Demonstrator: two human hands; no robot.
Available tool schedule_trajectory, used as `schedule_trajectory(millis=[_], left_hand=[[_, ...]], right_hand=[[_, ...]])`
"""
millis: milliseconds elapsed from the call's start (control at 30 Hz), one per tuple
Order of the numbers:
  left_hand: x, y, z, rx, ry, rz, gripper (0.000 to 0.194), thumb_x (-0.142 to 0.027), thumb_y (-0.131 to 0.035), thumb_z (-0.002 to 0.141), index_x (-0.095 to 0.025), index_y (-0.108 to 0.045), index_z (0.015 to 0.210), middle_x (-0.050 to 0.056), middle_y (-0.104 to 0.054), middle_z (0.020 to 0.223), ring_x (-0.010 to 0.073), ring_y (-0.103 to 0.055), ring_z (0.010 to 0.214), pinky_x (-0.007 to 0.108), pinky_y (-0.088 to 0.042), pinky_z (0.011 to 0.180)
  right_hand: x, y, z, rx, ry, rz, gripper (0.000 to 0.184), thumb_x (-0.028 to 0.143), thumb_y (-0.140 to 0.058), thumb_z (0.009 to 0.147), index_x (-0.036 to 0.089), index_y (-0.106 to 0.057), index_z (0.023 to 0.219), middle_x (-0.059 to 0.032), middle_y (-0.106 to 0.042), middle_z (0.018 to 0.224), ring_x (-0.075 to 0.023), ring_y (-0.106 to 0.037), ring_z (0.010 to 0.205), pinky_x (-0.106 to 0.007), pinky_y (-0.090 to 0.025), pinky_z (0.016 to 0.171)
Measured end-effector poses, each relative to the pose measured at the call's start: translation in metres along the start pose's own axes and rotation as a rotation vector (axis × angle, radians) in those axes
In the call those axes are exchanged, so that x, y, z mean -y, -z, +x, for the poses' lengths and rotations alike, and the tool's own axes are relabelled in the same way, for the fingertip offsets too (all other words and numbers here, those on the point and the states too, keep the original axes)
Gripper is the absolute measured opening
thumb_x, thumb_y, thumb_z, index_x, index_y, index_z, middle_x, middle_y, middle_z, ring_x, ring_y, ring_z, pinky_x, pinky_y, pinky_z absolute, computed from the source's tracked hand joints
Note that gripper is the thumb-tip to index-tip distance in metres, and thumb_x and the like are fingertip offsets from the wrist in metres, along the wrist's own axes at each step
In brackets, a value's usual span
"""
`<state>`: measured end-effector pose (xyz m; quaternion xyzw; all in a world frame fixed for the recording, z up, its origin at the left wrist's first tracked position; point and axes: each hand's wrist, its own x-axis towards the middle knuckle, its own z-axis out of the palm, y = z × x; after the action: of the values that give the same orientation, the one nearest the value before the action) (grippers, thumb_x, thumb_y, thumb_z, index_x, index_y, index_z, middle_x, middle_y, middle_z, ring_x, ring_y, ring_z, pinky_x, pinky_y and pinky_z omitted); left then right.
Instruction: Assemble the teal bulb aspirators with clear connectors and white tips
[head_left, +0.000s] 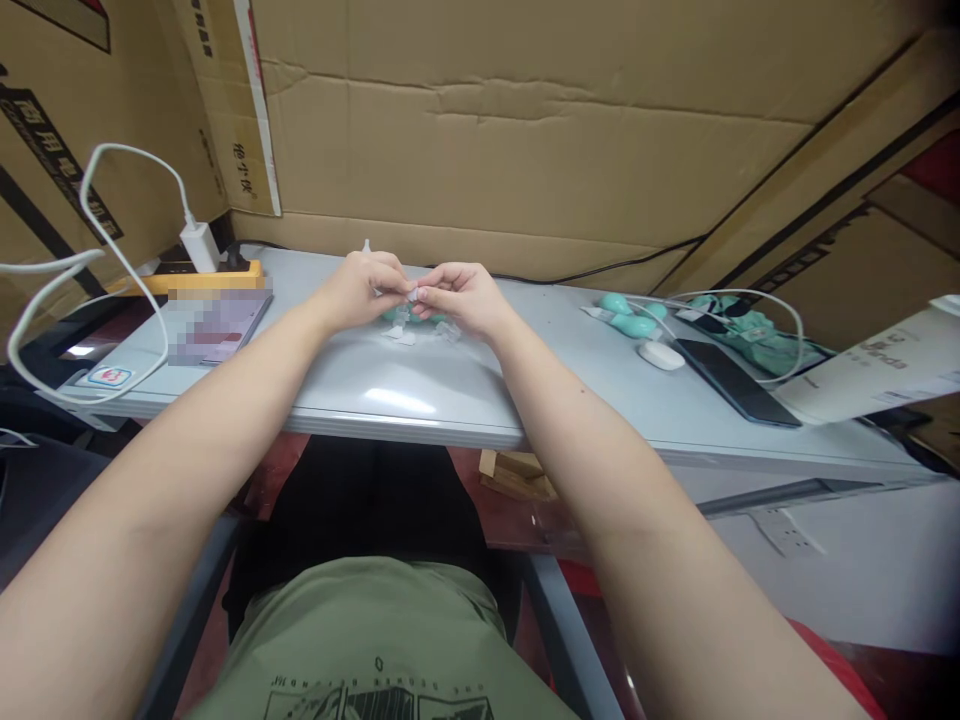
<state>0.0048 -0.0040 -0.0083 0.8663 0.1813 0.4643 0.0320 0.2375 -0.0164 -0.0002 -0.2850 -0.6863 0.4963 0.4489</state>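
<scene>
Above the middle of the grey table, my left hand (367,290) and my right hand (463,298) meet, both pinched closed. Between their fingertips is a small whitish piece (413,294), too small to tell its kind. A thin pale tip (367,246) pokes up behind my left hand; whether that hand holds it I cannot tell. Just below the fingers lie teal pieces (426,317), mostly hidden by my hands. White, partly see-through scraps (399,335) rest on the tabletop in front of them.
Teal rounded objects (628,315), a white case (660,355), a dark phone (731,380) and a tilted white tissue pack (874,365) lie right. At left are a yellow power strip (240,276), a white charger (199,246) and a looping cable. Cardboard (487,150) walls the back.
</scene>
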Motion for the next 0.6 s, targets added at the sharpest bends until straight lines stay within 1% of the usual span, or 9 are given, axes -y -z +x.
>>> schedule_trajectory(millis=[67, 100, 133, 200, 267, 333, 400, 500, 600], left_hand=[[-0.001, 0.002, 0.0, 0.044, 0.021, -0.003, 0.022, -0.037, -0.074, 0.092, -0.022, -0.089, 0.089, 0.006, -0.081, 0.089, 0.0174, -0.073, 0.08, 0.03, -0.056, 0.075], [-0.002, 0.003, 0.0, 0.065, 0.033, -0.004, 0.023, -0.038, -0.073, 0.093, -0.021, -0.089, 0.089, 0.007, -0.08, 0.088, 0.0172, -0.073, 0.079, 0.03, -0.055, 0.075], [-0.003, 0.005, 0.0, 0.083, 0.047, -0.005, 0.024, -0.039, -0.073, 0.093, -0.021, -0.088, 0.089, 0.007, -0.079, 0.088, 0.0171, -0.072, 0.079, 0.03, -0.055, 0.075], [-0.006, 0.01, 0.001, 0.108, 0.079, -0.008, 0.025, -0.041, -0.074, 0.093, -0.021, -0.089, 0.09, 0.007, -0.078, 0.086, 0.0168, -0.07, 0.077, 0.03, -0.053, 0.073], [-0.009, 0.017, 0.003, 0.118, 0.111, -0.008, 0.025, -0.042, -0.076, 0.092, -0.021, -0.089, 0.094, 0.006, -0.076, 0.085, 0.0166, -0.068, 0.076, 0.03, -0.052, 0.071], [-0.013, 0.026, 0.003, 0.109, 0.146, 0.009, 0.023, -0.041, -0.077, 0.091, -0.021, -0.089, 0.096, 0.007, -0.076, 0.086, 0.0172, -0.068, 0.078, 0.03, -0.051, 0.071], [-0.016, 0.034, 0.003, 0.128, 0.199, 0.052, 0.022, -0.04, -0.077, 0.09, -0.021, -0.088, 0.094, 0.006, -0.076, 0.085, 0.0172, -0.066, 0.077, 0.031, -0.05, 0.07], [-0.022, 0.043, 0.003, 0.264, 0.302, 0.112, 0.021, -0.037, -0.075, 0.088, -0.019, -0.087, 0.09, 0.004, -0.075, 0.08, 0.0152, -0.063, 0.069, 0.031, -0.047, 0.066], [-0.028, 0.046, 0.004, 0.381, 0.417, 0.149, 0.018, -0.03, -0.074, 0.082, -0.019, -0.087, 0.088, 0.003, -0.077, 0.079, 0.0153, -0.065, 0.066, 0.03, -0.048, 0.065]], right_hand=[[-0.002, -0.001, 0.001, 0.023, 0.01, -0.025, 0.061, 0.058, -0.109, 0.057, 0.013, -0.079, 0.085, -0.0069, -0.082, 0.076, -0.0143, -0.077, 0.068, -0.023, -0.067, 0.065], [-0.002, -0.002, 0.001, 0.035, 0.014, -0.042, 0.062, 0.06, -0.108, 0.057, 0.013, -0.079, 0.085, -0.0062, -0.08, 0.073, -0.0135, -0.075, 0.063, -0.022, -0.065, 0.06], [-0.002, -0.003, 0.001, 0.044, 0.018, -0.056, 0.063, 0.062, -0.108, 0.058, 0.013, -0.079, 0.085, -0.0051, -0.079, 0.07, -0.012, -0.071, 0.058, -0.021, -0.061, 0.054], [0.0, -0.005, 0.0, 0.049, 0.02, -0.076, 0.062, 0.062, -0.106, 0.061, 0.013, -0.079, 0.088, -0.0034, -0.077, 0.067, -0.0084, -0.059, 0.047, -0.02, -0.047, 0.041], [0.005, -0.006, -0.002, 0.045, 0.031, -0.101, 0.055, 0.056, -0.103, 0.067, 0.013, -0.08, 0.094, -0.0023, -0.077, 0.069, -0.0063, -0.051, 0.042, -0.02, -0.036, 0.035], [0.011, -0.005, -0.003, 0.01, 0.072, -0.15, 0.043, 0.045, -0.098, 0.073, 0.014, -0.081, 0.098, -0.0014, -0.077, 0.07, -0.0062, -0.05, 0.042, -0.021, -0.035, 0.037], [0.016, -0.002, -0.004, -0.059, 0.123, -0.205, 0.03, 0.036, -0.091, 0.078, 0.014, -0.081, 0.096, -0.0002, -0.075, 0.067, -0.007, -0.05, 0.043, -0.022, -0.038, 0.039], [0.019, 0.006, -0.004, -0.174, 0.161, -0.265, 0.017, 0.029, -0.083, 0.081, 0.016, -0.078, 0.09, -0.0002, -0.073, 0.063, -0.0084, -0.051, 0.043, -0.023, -0.039, 0.041], [0.019, 0.011, -0.003, -0.213, 0.167, -0.309, 0.013, 0.029, -0.08, 0.082, 0.016, -0.077, 0.087, -0.0002, -0.07, 0.06, -0.0097, -0.051, 0.044, -0.025, -0.039, 0.043]])
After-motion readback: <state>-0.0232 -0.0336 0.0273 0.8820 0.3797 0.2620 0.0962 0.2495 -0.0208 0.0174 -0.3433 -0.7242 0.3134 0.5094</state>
